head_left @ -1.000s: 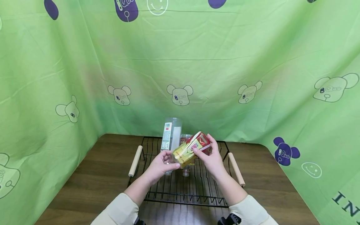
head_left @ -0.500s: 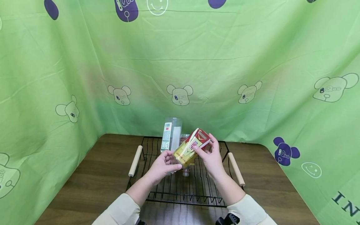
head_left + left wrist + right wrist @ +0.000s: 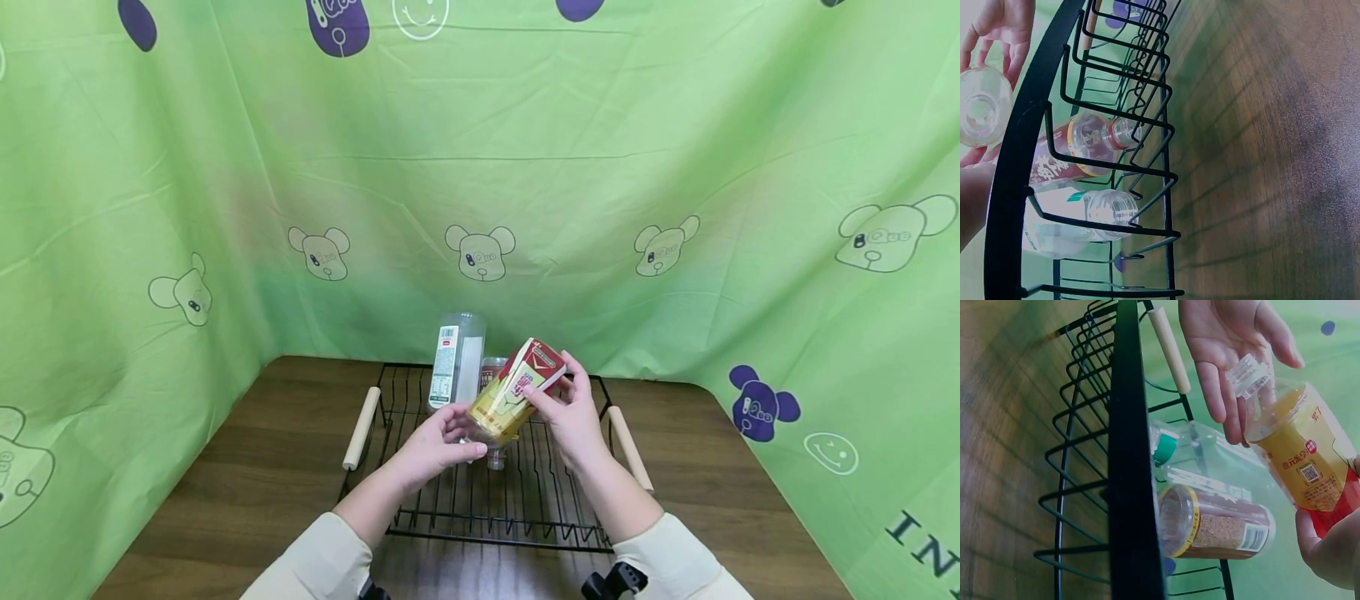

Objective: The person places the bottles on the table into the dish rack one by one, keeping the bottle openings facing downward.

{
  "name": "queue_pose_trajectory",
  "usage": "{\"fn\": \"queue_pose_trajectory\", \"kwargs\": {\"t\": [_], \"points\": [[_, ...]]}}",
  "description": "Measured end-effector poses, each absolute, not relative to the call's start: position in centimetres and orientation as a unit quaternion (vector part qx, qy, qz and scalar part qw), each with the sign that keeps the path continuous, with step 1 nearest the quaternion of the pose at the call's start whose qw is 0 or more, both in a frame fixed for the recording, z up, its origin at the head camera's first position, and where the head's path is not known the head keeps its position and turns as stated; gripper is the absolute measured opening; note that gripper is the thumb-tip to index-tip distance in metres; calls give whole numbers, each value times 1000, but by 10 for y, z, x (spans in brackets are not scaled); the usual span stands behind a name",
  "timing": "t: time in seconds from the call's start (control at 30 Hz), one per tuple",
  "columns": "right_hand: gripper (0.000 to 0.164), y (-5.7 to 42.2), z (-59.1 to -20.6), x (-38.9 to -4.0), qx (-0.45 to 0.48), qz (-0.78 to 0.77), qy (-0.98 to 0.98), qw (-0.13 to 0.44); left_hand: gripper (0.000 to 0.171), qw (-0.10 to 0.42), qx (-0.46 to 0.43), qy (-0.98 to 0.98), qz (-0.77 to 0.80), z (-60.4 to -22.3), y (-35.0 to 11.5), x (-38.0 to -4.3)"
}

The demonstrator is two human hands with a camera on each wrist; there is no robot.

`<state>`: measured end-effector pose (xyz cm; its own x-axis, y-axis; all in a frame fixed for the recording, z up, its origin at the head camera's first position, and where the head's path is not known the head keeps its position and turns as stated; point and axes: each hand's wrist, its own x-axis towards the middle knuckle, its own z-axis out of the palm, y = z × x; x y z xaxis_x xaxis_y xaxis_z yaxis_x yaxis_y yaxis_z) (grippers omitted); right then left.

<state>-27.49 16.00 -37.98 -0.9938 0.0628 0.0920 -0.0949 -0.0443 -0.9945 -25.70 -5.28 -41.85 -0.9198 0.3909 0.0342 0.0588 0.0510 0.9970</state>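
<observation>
A clear plastic bottle (image 3: 516, 398) with a yellow and red label slants above the wire rack, its base up to the right and its neck down to the left. My right hand (image 3: 576, 423) grips it near the red base end, thumb across the label. Under the bottle's neck is my left hand (image 3: 429, 452); in the right wrist view its fingers are extended beside the clear neck (image 3: 1249, 376) and its thumb stands away. Two other bottles lie in the rack: a large clear one (image 3: 446, 367) with a white label and a smaller one (image 3: 1225, 525) with a brownish-red label.
The black wire rack (image 3: 472, 528) has a wooden handle (image 3: 362, 429) at the left and another (image 3: 628, 450) at the right. It stands on a dark wooden table (image 3: 225, 475). A green printed curtain (image 3: 570, 183) hangs behind and along both sides.
The yellow and red bottle has shifted slightly up and to the right with my right hand, and tilts more steeply. My left hand now sits a little lower at its neck end.
</observation>
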Motion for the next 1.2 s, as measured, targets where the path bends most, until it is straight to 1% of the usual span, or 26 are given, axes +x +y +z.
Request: {"fn": "queue_pose_trajectory", "kwargs": {"t": [0.13,0.2,0.3,0.4,0.5,0.63,0.77,0.87,1.03,1.2], "points": [[82,165,-376,-278,6,718,-695,49,72,132,170,712,668,-418,-54,-259],[83,169,-374,-280,3,717,-695,49,71,127,172,716,664,-417,-56,-260],[85,177,-370,-283,4,717,-695,52,67,105,163,732,653,-415,-63,-261],[87,187,-366,-287,2,701,-711,59,61,69,144,747,645,-412,-76,-264],[89,199,-363,-291,-2,670,-739,67,60,40,130,750,648,-407,-94,-266],[90,213,-362,-298,0,637,-768,70,61,20,105,762,639,-405,-119,-271],[91,223,-365,-305,6,626,-776,70,59,9,54,791,609,-408,-141,-276],[91,227,-368,-310,7,620,-781,67,60,13,16,816,577,-412,-152,-278],[90,229,-374,-317,8,596,-800,61,68,44,-33,826,561,-429,-164,-282],[91,230,-376,-321,12,576,-816,49,71,70,-35,799,596,-446,-172,-287]]}}
